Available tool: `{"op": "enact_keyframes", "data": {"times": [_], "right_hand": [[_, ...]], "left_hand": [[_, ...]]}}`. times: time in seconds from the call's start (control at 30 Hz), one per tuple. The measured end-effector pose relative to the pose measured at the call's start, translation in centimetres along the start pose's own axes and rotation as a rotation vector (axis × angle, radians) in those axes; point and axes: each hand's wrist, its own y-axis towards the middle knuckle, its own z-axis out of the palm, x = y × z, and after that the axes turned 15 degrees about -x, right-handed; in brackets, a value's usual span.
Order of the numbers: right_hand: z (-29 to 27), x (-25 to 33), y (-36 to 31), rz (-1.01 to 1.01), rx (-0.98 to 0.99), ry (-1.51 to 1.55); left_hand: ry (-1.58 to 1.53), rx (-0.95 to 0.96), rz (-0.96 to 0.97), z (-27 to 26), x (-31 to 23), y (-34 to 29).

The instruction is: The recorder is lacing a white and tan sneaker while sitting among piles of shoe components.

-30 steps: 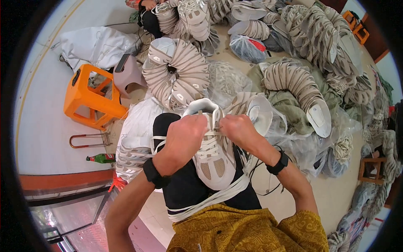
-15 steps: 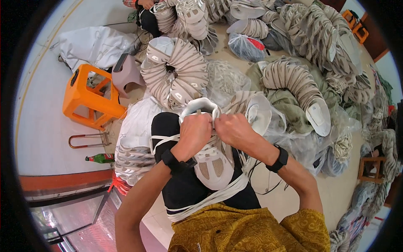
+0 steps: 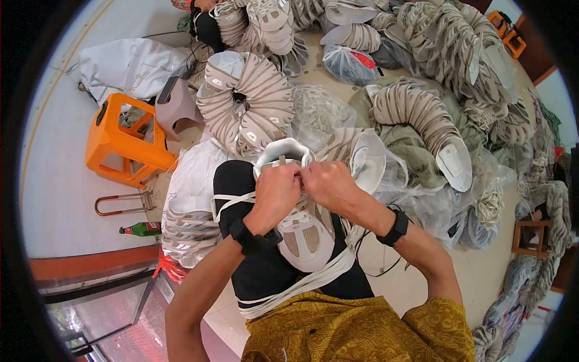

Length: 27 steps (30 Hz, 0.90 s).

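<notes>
A pale beige and white shoe upper (image 3: 309, 246) with mesh toe panels lies across my lap, its toe toward me and its padded collar (image 3: 283, 146) away from me. My left hand (image 3: 278, 188) is closed on the upper's lacing edge, left of the tongue. My right hand (image 3: 329, 181) is closed at the opposite edge, and the fingertips of both hands meet over the tongue. Their fingers hide what lies right between them. Lacing crosses the upper just below my hands. A bundle of loose white shoelaces (image 3: 301, 291) lies over my thighs.
Curled stacks of uppers, such as a ring-shaped stack (image 3: 265, 99) and an arched stack (image 3: 416, 111), lie ahead. An orange stool (image 3: 129, 166), a grey stool (image 3: 176, 108) and a green bottle (image 3: 143, 228) are at left. Clear plastic bags (image 3: 416, 205) lie at right. Another person's hand (image 3: 205, 5) shows far off.
My right hand has turned in toward my left, and the fingertips now meet over the tongue. The upper stays on my lap. The whole view has shifted slightly.
</notes>
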Motion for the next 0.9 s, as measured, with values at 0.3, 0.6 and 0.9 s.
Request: {"op": "enact_keyframes", "data": {"times": [0.3,0.6,0.9], "right_hand": [[-0.1,-2.2,-1.1,0.84,0.143,0.838],[-0.4,-1.9,-0.2,0.623,0.057,0.837],[-3.6,1.9,2.1,0.047,-0.219,0.456]], "left_hand": [[-0.081,0.13,0.087,-0.4,0.7,1.6],[0.155,0.283,0.318,-2.1,0.8,1.9],[-0.928,0.146,-0.58,-16.7,-2.9,-3.3]]}}
